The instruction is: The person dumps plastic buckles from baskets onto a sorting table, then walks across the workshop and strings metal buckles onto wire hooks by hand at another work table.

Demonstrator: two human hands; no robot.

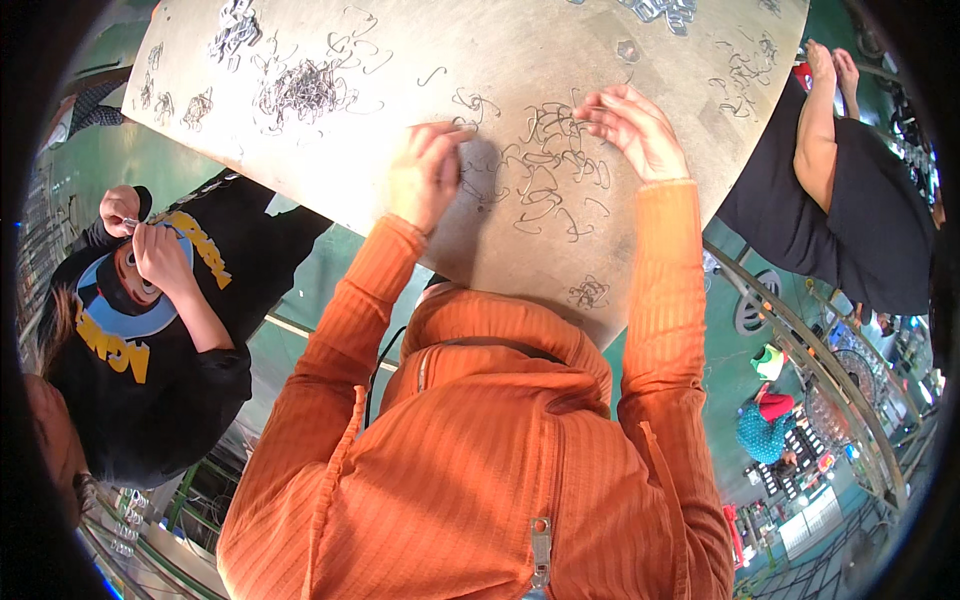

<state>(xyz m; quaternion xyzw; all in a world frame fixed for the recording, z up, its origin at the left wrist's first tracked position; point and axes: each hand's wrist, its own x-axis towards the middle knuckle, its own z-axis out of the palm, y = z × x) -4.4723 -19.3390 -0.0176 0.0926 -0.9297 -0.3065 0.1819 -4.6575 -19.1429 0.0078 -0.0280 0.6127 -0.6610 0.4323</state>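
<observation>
My left hand [425, 175] is above the table with its fingers curled in. A small bit of wire shows at its fingertips, too little to name what it holds. To its right lies a loose spread of thin S-shaped wire hooks [540, 180]. My right hand [640, 130] hovers at the upper right edge of that spread. Its fingers reach toward the hooks, slightly bent and apart. A thin hook lies close by its fingertips, and I cannot tell whether they touch. A few more hooks [477, 103] lie between my hands.
The tan table [390, 95] carries a dense hook pile [305, 90], a small clump [590, 292] near my body, and metal pieces [235, 30] at the far left. A person in black [160, 320] works at left with a small piece; another person [830, 200] sits at right.
</observation>
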